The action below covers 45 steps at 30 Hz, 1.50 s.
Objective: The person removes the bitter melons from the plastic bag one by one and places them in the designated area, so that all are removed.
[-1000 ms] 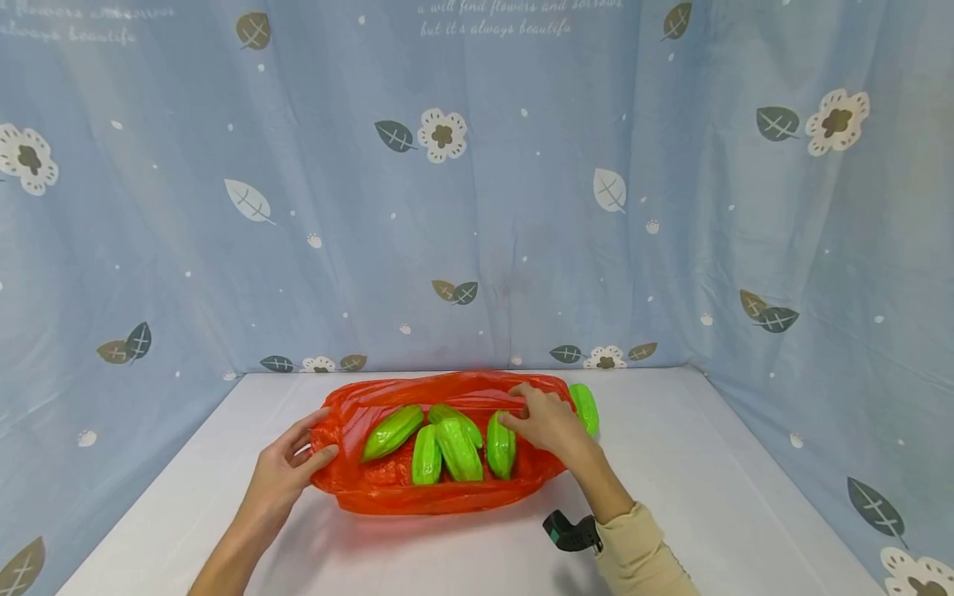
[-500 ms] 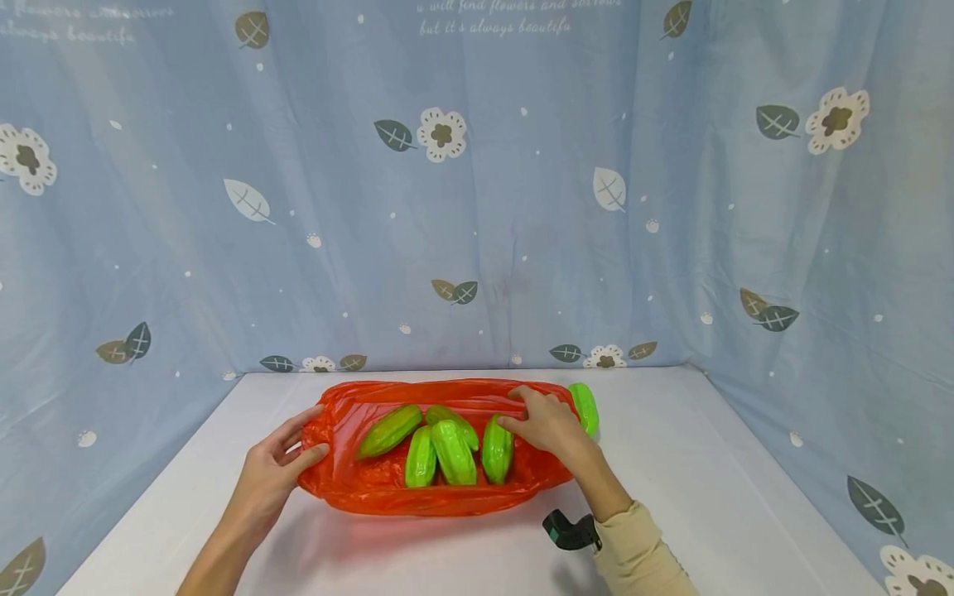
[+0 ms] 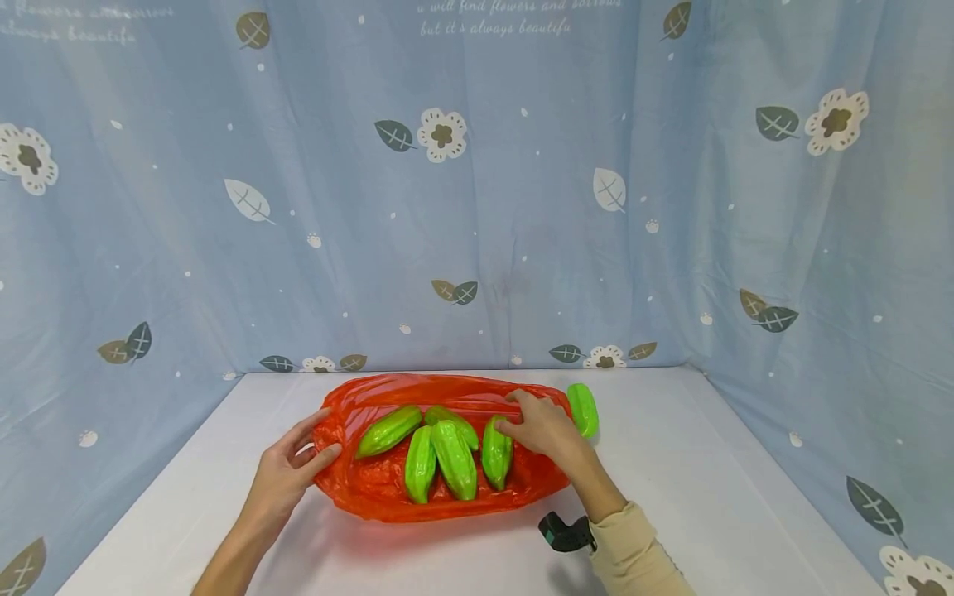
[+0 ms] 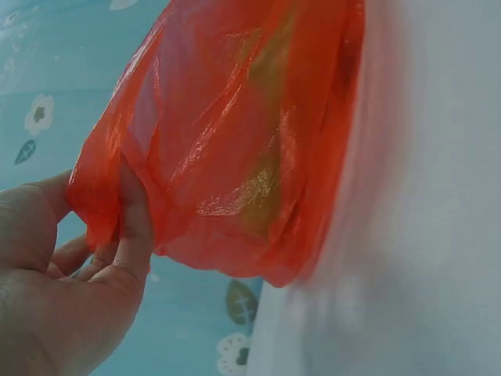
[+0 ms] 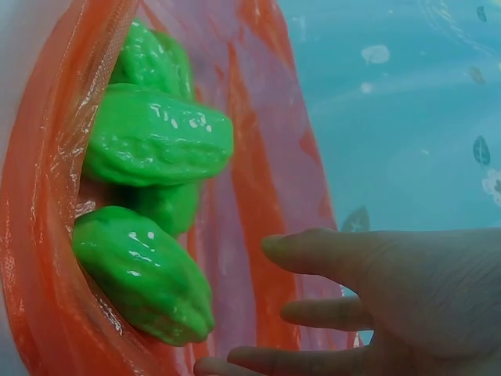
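A thin red plastic bag [image 3: 402, 510] lies on its side across the table, its mouth spread wide. Inside are several shiny green ridged fruits [image 3: 456, 465] that look like bitter melons. My left hand [image 3: 277, 480] pinches the bag's left edge; in the left wrist view the red film [image 4: 211, 164] runs between thumb and fingers of that hand [image 4: 94, 290]. Over the bag's right end is my right hand [image 3: 547, 429], beside the rightmost fruit [image 3: 497, 454]. The right wrist view shows this hand [image 5: 415, 298] with fingers spread and nothing between them, apart from the nearest fruit [image 5: 145, 274].
One more green fruit [image 3: 583, 410] lies outside the bag, at its right. A white table top [image 3: 715, 497] extends around the bag. A blue curtain [image 3: 477, 207] with leaf and flower prints encloses the back and sides. A black device [image 3: 565, 532] is strapped to the right wrist.
My left hand shifted left with the bag's edge, then came back right. The bag's front rim has dropped, showing more of the fruits. The right hand has barely moved.
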Tool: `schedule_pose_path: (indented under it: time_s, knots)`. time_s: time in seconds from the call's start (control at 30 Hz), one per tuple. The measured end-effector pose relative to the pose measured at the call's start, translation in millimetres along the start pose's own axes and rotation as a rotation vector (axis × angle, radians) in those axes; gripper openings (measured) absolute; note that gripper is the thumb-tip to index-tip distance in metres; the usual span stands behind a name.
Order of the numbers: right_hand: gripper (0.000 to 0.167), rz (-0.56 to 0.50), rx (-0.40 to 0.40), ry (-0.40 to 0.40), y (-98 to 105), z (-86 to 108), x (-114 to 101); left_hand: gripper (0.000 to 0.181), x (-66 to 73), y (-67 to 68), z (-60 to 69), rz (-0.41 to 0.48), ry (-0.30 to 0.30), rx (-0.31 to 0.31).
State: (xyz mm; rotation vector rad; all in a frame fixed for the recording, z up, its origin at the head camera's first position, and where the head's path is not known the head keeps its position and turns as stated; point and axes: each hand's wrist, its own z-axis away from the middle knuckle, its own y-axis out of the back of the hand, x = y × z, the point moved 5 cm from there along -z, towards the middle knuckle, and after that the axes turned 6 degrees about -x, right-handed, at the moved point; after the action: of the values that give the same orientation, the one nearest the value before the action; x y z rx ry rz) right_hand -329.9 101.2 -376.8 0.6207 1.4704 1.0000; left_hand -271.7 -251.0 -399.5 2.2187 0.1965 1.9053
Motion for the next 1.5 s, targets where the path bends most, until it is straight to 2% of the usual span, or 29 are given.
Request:
schedule_pose_path:
  time_s: [0.2,0.63,1.07,1.3,1.5]
  knots:
    - [0.060,-0.035,-0.037,-0.032,-5,-1.8,1,0.061,-6.5,-3.7,-2.2,-0.058,-0.003,-0.001]
    - [0.065,-0.080,-0.070,-0.020,-18,-3.6,0,0.065,-16.7,-8.5,-5.4,-0.067,-0.002,-0.019]
    - [0.075,-0.130,-0.079,-0.034,-27,-8.4,-2,0.061,-15.4,-0.4,-4.7,-0.112,0.013,0.026]
    - [0.078,-0.117,-0.090,-0.082,-30,-11.7,0,0.063,-16.4,-1.2,-5.0,-0.095,0.005,-0.005]
    - [0.078,-0.098,-0.100,-0.074,-31,-14.9,-2,0.065,-16.0,-3.8,-4.3,-0.089,-0.001,-0.036]
